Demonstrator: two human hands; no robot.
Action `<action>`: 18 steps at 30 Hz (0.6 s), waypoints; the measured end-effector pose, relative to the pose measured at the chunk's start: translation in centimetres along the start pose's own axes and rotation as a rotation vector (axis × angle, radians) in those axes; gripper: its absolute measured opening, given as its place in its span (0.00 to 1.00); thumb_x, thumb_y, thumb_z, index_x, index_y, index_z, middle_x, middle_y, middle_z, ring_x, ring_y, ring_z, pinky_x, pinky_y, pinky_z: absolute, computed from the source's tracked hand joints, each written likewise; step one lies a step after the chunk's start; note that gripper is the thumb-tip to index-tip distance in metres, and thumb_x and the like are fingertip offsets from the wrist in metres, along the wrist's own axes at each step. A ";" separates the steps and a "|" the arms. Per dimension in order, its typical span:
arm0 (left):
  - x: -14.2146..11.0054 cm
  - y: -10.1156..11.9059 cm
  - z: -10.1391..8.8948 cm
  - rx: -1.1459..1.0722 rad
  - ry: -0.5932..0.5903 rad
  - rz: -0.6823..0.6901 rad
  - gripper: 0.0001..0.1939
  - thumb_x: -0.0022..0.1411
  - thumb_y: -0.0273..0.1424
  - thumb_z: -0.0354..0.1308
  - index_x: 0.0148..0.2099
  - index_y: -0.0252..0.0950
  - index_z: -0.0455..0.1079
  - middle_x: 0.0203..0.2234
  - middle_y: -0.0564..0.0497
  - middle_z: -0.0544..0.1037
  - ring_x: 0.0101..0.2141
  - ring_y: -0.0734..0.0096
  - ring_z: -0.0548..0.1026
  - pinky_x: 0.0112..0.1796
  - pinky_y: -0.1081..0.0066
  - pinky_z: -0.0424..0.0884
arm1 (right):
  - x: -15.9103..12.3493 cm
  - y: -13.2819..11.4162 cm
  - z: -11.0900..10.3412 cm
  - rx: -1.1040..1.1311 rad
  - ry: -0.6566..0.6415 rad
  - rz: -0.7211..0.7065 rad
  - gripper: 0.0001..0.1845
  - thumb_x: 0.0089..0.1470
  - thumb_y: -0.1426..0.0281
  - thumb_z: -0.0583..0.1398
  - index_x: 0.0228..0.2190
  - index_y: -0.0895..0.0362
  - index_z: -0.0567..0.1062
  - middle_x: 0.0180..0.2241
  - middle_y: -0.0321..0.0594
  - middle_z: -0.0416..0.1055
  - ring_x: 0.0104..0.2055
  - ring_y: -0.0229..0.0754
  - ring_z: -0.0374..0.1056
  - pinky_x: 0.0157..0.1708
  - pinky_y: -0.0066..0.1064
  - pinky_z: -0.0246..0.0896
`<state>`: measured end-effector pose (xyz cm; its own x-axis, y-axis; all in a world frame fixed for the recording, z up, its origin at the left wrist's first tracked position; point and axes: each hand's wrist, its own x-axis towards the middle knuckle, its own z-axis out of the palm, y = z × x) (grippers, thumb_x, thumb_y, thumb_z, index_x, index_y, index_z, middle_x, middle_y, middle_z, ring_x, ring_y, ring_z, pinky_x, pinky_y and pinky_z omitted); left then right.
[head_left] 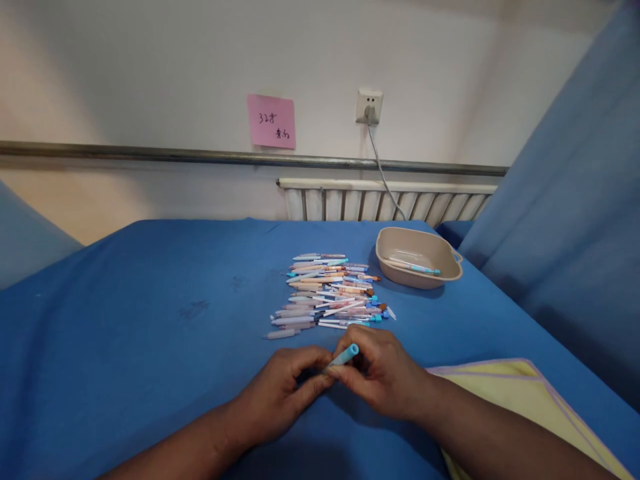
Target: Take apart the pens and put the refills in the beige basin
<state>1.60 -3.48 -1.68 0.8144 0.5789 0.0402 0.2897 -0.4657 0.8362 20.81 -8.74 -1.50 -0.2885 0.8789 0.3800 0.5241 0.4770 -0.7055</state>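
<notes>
Both hands meet low in the middle of the head view, just in front of a pile of pens. My right hand point(383, 370) pinches a light blue pen barrel point(344, 355) whose open, hollow-looking end points up and to the right. At its lower end, the thumb and fingers of my left hand point(287, 383) close in a pinch on the same piece; that end is hidden by the fingers. Behind my hands lie many pens and pen parts point(327, 293), white, pale purple, orange and blue, mostly set side by side.
Right of the pile stands a beige plastic basin point(453, 270) holding a few pen pieces. A yellow cloth point(505, 393) lies under my right forearm on the blue sheet point(150, 320). A radiator point(380, 197), wall rail and plugged-in cable are behind; blue curtain point(565, 200) hangs right.
</notes>
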 end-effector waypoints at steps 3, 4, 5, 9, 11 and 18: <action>0.0 0.3 -0.2 0.016 0.052 0.012 0.10 0.64 0.34 0.53 0.38 0.35 0.72 0.29 0.52 0.75 0.31 0.71 0.71 0.34 0.75 0.65 | 0.2 0.4 -0.2 0.075 -0.003 0.066 0.06 0.51 0.67 0.62 0.29 0.56 0.70 0.25 0.33 0.67 0.26 0.34 0.62 0.26 0.25 0.55; 0.0 0.3 -0.3 0.006 0.081 0.006 0.09 0.63 0.34 0.53 0.38 0.35 0.72 0.29 0.53 0.76 0.31 0.71 0.71 0.34 0.75 0.65 | 0.3 0.7 -0.4 0.134 -0.012 0.090 0.08 0.51 0.66 0.62 0.31 0.56 0.70 0.25 0.32 0.67 0.25 0.34 0.62 0.26 0.25 0.55; 0.1 0.3 -0.5 -0.007 0.117 -0.006 0.09 0.63 0.34 0.54 0.37 0.35 0.72 0.29 0.53 0.76 0.31 0.71 0.71 0.34 0.74 0.65 | 0.4 1.0 -0.8 0.200 -0.016 0.114 0.09 0.51 0.65 0.62 0.34 0.56 0.70 0.24 0.32 0.67 0.25 0.34 0.63 0.25 0.24 0.56; 0.2 -0.3 -1.3 -0.109 0.275 -0.068 0.08 0.61 0.33 0.56 0.39 0.36 0.73 0.32 0.51 0.77 0.35 0.68 0.73 0.39 0.70 0.66 | 0.9 2.6 -2.8 0.296 0.087 0.196 0.09 0.54 0.63 0.59 0.33 0.57 0.70 0.23 0.32 0.67 0.24 0.34 0.62 0.24 0.24 0.57; 0.2 -0.6 -1.4 -0.205 0.304 -0.093 0.09 0.61 0.33 0.56 0.42 0.35 0.71 0.34 0.49 0.77 0.36 0.67 0.73 0.40 0.69 0.67 | 0.8 3.2 -3.6 0.214 0.042 0.226 0.08 0.55 0.65 0.58 0.29 0.57 0.71 0.22 0.33 0.67 0.23 0.34 0.62 0.23 0.24 0.56; 0.4 -0.8 -0.8 -0.363 0.271 -0.088 0.11 0.64 0.32 0.53 0.47 0.35 0.67 0.35 0.48 0.75 0.35 0.69 0.73 0.40 0.68 0.68 | -0.4 2.8 -3.2 -0.260 -0.341 0.139 0.08 0.48 0.69 0.64 0.32 0.56 0.72 0.29 0.35 0.71 0.29 0.36 0.64 0.27 0.25 0.53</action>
<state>1.27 -2.38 -1.85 0.6197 0.7825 0.0615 0.1176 -0.1700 0.9784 24.92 -7.73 -1.67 -0.4257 0.9038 0.0428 0.7479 0.3781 -0.5456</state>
